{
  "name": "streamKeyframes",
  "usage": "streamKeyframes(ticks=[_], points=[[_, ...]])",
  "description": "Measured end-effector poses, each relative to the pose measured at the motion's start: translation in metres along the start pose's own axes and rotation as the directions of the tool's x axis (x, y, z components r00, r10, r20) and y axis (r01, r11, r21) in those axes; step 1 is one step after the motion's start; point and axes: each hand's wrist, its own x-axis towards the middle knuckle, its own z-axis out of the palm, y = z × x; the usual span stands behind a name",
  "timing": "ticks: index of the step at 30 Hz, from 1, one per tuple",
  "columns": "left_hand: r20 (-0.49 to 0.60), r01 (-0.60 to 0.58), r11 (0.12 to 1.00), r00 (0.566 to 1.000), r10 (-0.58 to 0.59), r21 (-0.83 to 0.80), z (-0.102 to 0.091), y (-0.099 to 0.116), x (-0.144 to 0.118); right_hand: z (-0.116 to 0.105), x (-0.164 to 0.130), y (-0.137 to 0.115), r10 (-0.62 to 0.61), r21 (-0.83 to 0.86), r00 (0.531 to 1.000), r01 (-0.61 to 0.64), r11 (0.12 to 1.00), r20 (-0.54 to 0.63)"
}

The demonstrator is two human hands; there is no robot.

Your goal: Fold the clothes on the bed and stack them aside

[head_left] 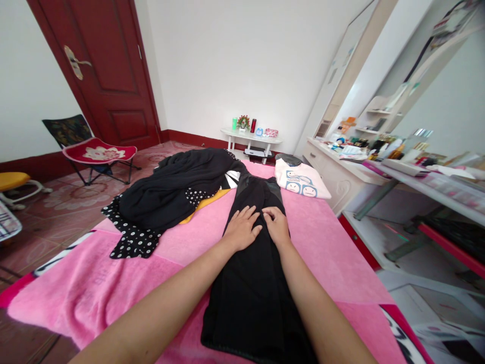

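matt black cloth garment [253,283], fuzzy pink blanket [113,283]

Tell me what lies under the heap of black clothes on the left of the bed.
Under the black heap a polka-dot garment and a yellow piece poke out, on the pink blanket. Anything deeper is covered.

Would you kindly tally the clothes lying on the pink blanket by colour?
Plain black: 2, the garment under the left hand and right hand, and the heaped one
Black with white dots: 1
Pink folded shirt: 1
Yellow, partly hidden: 1
Total: 5
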Motion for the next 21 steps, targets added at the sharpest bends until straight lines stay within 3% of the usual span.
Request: streamKeyframes(ticks=[8, 15, 21], points=[[0.008, 0.004, 1.0, 1.0, -0.004, 0.001, -0.001, 0.001, -0.001, 0.0, 0.0, 0.002, -0.008, -0.013, 1.0, 0.008, 1.0, 0.006], [0.028, 0.0, 1.0, 1.0, 0.0, 0.018, -0.001, 0.001, -0.001, -0.002, -0.008, -0.002, -0.052, -0.112, 0.986, 0.071, 0.991, 0.157], [0.144, -0.085, 0.996, 0.985, 0.09, -0.038, -0.014, -0.001, -0.023, -0.026, -0.044, -0.016, -0.088, -0.241, 0.956, 0.159, 0.958, 0.28]])
